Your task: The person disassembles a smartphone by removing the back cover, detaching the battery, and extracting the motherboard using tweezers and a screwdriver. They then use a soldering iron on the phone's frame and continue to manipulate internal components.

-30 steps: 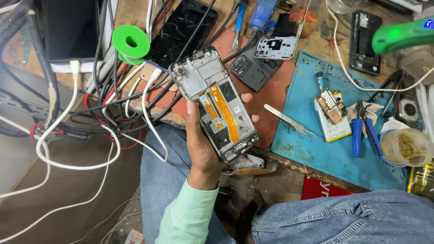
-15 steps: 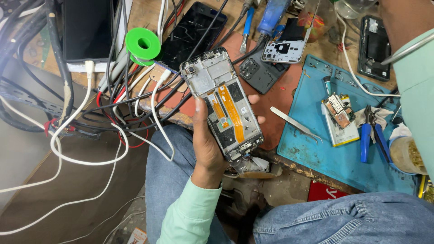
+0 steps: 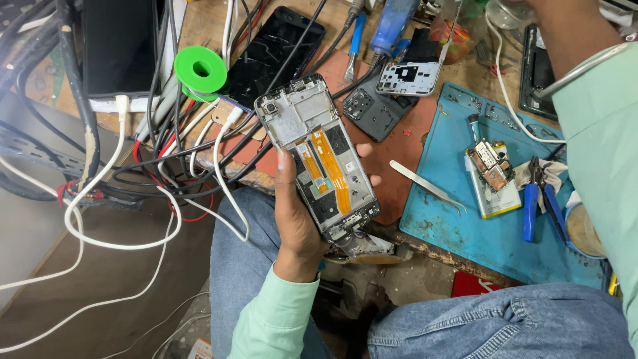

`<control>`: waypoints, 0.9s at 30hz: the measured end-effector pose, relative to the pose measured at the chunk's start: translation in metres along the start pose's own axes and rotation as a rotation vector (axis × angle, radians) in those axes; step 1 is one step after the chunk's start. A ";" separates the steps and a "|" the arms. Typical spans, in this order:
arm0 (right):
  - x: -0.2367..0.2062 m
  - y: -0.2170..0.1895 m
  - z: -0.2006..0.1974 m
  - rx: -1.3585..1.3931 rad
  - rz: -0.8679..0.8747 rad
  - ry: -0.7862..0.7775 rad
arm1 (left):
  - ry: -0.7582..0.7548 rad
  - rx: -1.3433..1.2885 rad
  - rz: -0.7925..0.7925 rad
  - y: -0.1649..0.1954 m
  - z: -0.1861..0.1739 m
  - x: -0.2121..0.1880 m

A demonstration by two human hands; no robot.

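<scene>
- Our left hand (image 3: 299, 213) grips an opened phone frame (image 3: 318, 156) from behind and below, holding it face-up over our lap, just in front of the desk (image 3: 199, 20) edge, with fingertips (image 3: 364, 150) showing along its far side.
- We judge the teardown well advanced: the back is off, and an orange flex cable (image 3: 330, 163) and the bare inner boards lie exposed. The frame's upper part shows bare metal.
- Parts that seem already taken out lie on the desk: a dark back cover (image 3: 367, 110), a pale inner shield plate (image 3: 409, 78) and a small circuit board (image 3: 490, 166) resting on a flat battery on the blue mat (image 3: 458, 226).
- Tweezers (image 3: 425, 186) lie untouched just beside the mat's edge, and blue-handled pliers (image 3: 539, 199) rest further right.
- Our right arm, in its green sleeve (image 3: 598, 133), reaches up past the frame's top; we cannot tell whether that hand is clenched or released.
- A green reel (image 3: 200, 69) and tangled cables crowd the left.
</scene>
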State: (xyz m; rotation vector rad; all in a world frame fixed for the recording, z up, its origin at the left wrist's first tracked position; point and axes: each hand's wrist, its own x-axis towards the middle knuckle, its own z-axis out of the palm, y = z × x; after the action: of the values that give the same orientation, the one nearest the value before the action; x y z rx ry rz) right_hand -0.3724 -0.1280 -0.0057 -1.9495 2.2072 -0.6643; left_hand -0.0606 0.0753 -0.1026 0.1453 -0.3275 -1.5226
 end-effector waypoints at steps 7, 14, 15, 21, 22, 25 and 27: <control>0.003 -0.015 0.004 -0.022 -0.025 -0.005 | -0.007 -0.031 -0.007 0.002 -0.004 0.000; -0.070 -0.098 -0.027 0.146 -0.221 -0.103 | -0.077 -0.154 0.061 0.008 -0.012 -0.002; -0.090 -0.110 -0.031 0.169 -0.221 -0.200 | -0.086 -0.167 0.065 0.009 -0.014 -0.002; -0.158 -0.159 -0.018 0.025 -0.286 -0.749 | -0.084 -0.150 0.058 0.014 -0.017 -0.002; -0.160 -0.164 -0.014 0.135 -0.305 -0.776 | -0.118 -0.111 0.075 0.015 -0.017 -0.003; -0.166 -0.171 -0.009 0.312 -0.272 -0.783 | 0.008 0.227 0.136 0.017 -0.018 -0.001; -0.167 -0.171 -0.011 0.240 -0.160 -0.706 | -0.043 0.265 0.169 0.017 -0.019 0.001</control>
State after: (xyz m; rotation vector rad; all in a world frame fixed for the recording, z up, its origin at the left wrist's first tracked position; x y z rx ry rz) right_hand -0.1933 0.0241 0.0404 -1.8596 1.4912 -0.1856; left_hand -0.0382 0.0735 -0.1156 0.2868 -0.5622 -1.3127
